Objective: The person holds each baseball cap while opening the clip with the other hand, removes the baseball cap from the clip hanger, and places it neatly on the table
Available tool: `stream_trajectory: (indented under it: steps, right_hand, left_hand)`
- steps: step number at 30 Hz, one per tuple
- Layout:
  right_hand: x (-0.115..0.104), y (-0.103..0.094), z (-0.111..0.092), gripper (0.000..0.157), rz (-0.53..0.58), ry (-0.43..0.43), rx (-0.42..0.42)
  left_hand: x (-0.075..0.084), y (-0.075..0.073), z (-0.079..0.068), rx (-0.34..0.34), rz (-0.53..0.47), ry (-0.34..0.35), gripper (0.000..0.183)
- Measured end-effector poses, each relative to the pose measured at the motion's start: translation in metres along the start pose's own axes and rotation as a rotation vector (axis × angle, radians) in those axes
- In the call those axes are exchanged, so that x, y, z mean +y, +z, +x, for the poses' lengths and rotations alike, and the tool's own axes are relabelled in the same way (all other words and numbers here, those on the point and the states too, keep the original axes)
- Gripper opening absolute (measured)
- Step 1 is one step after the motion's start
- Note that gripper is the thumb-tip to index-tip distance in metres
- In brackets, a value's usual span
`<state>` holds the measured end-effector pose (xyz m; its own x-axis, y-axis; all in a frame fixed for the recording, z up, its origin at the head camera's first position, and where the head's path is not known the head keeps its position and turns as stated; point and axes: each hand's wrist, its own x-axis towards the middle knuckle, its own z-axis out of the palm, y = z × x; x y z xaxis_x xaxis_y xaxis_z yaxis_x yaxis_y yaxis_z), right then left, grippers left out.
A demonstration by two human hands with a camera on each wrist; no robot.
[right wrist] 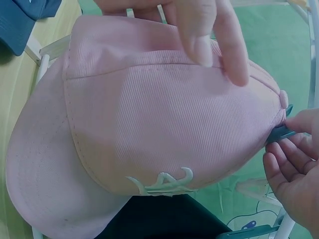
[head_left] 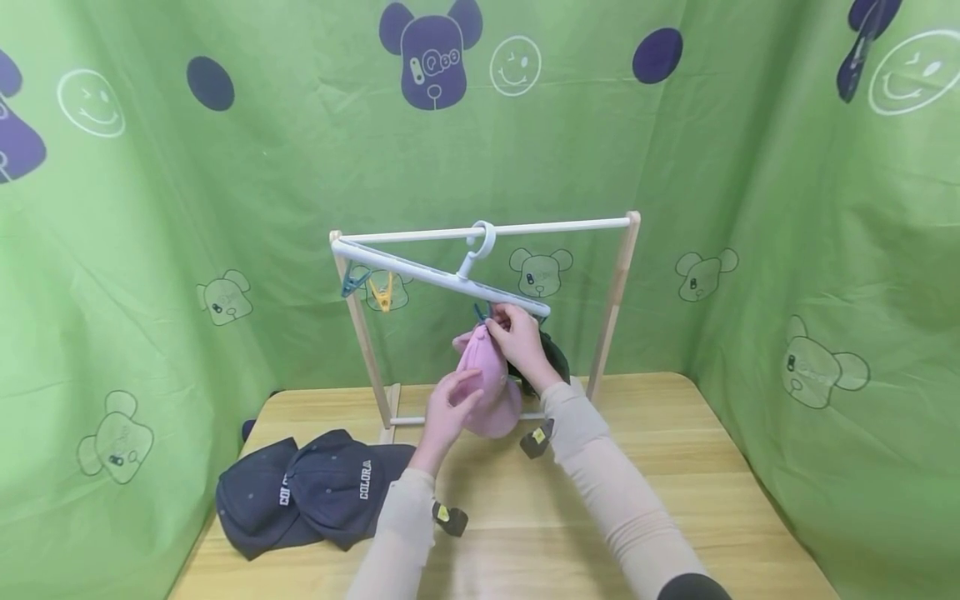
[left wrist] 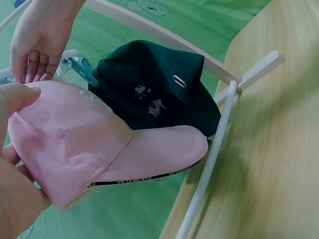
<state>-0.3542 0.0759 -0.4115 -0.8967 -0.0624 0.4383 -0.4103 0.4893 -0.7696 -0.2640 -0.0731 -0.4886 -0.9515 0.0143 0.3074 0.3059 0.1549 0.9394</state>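
A pink cap (head_left: 491, 379) hangs under the right end of the pale blue hanger (head_left: 420, 271), brim down. My left hand (head_left: 453, 408) holds the cap at its side, thumb and fingers to either side of the fabric in the left wrist view. With thumb and fingertips, my right hand (right wrist: 294, 159) pinches a teal clip (right wrist: 280, 133) at the cap's crown. A dark green cap (left wrist: 149, 84) hangs behind the pink one, under another teal clip (left wrist: 83, 70). The hanger slopes down to the right.
The hanger hooks over the white rail (head_left: 562, 227) of a wooden stand (head_left: 617, 292). A blue clip (head_left: 354, 282) and a yellow clip (head_left: 382, 296) hang at its left. Two navy caps (head_left: 330, 483) overlap on the wooden table (head_left: 675, 467). Green curtain (head_left: 285, 167) surrounds it.
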Motion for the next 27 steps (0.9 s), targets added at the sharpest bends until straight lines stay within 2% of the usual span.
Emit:
stream_trajectory:
  steps: [5, 13, 22, 23, 27]
  right_hand:
    - [-0.001, 0.001, -0.002, 0.028, 0.006, 0.001, 0.006]
    - [-0.002, 0.002, -0.005, 0.029, 0.013, 0.004, -0.006]
    - [-0.005, 0.003, -0.007, 0.028, 0.016, 0.023, 0.005]
    - [-0.007, 0.003, -0.007, 0.027, 0.017, 0.024, 0.009]
    - [-0.013, 0.002, -0.007, 0.027, -0.012, 0.031, 0.006]
  left_hand:
    - [0.0, 0.002, 0.0, 0.019, 0.004, 0.004, 0.037]
    - [-0.001, 0.006, -0.001, 0.087, -0.035, -0.008, 0.031]
    - [0.005, 0.009, -0.004, 0.122, -0.012, -0.028, 0.025]
    - [0.001, 0.01, -0.003, 0.128, -0.016, -0.031, 0.025]
    - [0.002, 0.012, -0.003, 0.121, -0.025, -0.058, 0.025]
